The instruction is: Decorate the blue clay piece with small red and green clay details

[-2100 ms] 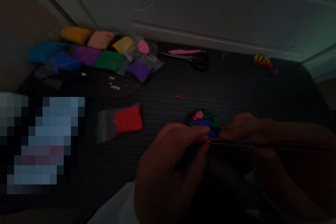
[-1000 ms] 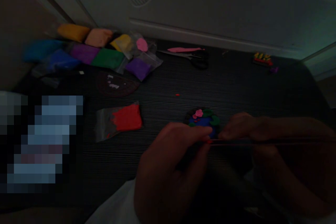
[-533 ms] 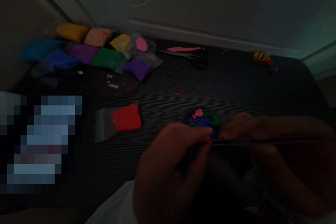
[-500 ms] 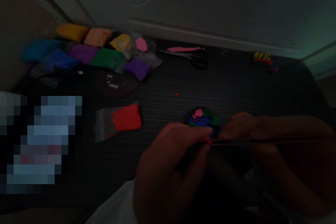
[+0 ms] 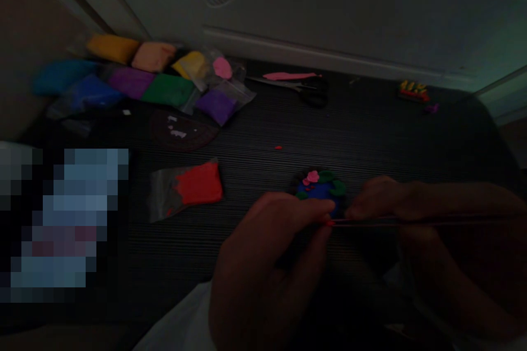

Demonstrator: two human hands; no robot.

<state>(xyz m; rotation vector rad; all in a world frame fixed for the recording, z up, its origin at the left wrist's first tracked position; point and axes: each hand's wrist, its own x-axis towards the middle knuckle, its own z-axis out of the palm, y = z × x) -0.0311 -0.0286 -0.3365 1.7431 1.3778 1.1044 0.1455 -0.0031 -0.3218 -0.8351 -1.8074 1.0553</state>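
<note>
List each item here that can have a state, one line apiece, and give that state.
Left hand: pinching small red piece
Right hand: gripping thin tool
Round blue clay model: partly hidden by left hand
Scissors: lying unheld; blade opening unclear
Red clay bag: lying down, part-filled; seal unclear
Green clay bag: filled, lying unheld

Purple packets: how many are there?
2. One purple packet lies between the blue packet and the green packet; the other purple packet lies just right of the green one. More could be hidden.
</note>
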